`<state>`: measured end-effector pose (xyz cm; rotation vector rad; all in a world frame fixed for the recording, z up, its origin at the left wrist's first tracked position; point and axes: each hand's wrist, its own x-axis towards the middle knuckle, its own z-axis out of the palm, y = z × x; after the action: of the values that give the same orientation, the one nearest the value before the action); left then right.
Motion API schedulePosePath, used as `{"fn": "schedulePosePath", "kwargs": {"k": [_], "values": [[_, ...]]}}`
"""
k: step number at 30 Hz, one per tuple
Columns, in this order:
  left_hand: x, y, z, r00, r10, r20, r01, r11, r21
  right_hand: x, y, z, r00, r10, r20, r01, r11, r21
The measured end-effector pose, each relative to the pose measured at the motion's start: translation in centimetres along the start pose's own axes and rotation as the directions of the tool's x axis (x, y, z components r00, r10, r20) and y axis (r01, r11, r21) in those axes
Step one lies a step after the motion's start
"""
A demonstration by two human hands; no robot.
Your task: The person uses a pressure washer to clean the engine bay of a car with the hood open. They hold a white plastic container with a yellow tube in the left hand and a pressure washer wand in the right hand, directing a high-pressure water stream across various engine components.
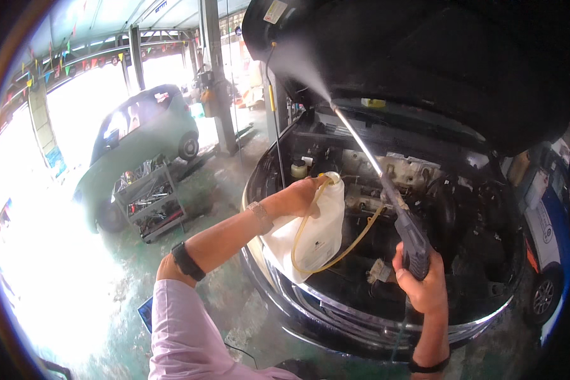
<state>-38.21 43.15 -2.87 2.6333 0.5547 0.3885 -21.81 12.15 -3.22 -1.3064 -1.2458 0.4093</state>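
My left hand [303, 195] is closed round the top of a white plastic jug [323, 231], which is tilted over the front edge of a dark car's engine bay [468, 209]. A thin yellow hose [356, 246] leaves the jug's mouth, loops below it and runs up to the spray gun. My right hand [422, 285] grips the black handle of this spray gun [413, 244]. Its long metal lance [364, 147] points up and away to the left. A white mist [304, 68] fans out from the tip, in front of the raised hood [424, 50].
A tool cart [149, 199] loaded with tools stands on the left, near a pale green car [139, 130]. Beyond it rises a steel post [216, 82]. A blue and white vehicle [544, 221] is close on the right. The bumper [361, 320] curves in front of me.
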Motion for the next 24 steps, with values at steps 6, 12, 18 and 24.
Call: {"fn": "schedulePosePath", "kwargs": {"k": [6, 12, 18, 24], "values": [[0.2, 0.1, 0.4, 1.000, -0.004, 0.002, 0.004, 1.000, -0.023, 0.1, 2.2, -0.8, 0.983, 0.173, -0.063, -0.180, 0.976, -0.125], [0.9, -1.9, 1.9, 0.993, 0.066, -0.101, -0.054, 0.992, 0.116, -0.9, 5.2, -1.1, 0.970, 0.239, -0.054, -0.235, 0.970, 0.066], [1.5, -2.8, 2.3, 0.989, 0.114, -0.095, -0.117, 0.993, -0.023, -0.9, 6.6, -0.7, 0.978, 0.180, -0.105, -0.192, 0.973, -0.125], [1.4, -0.9, 1.6, 0.998, -0.060, 0.013, 0.060, 0.998, 0.015, -0.2, 7.5, 0.1, 0.957, 0.227, -0.183, -0.203, 0.969, 0.140]]}}
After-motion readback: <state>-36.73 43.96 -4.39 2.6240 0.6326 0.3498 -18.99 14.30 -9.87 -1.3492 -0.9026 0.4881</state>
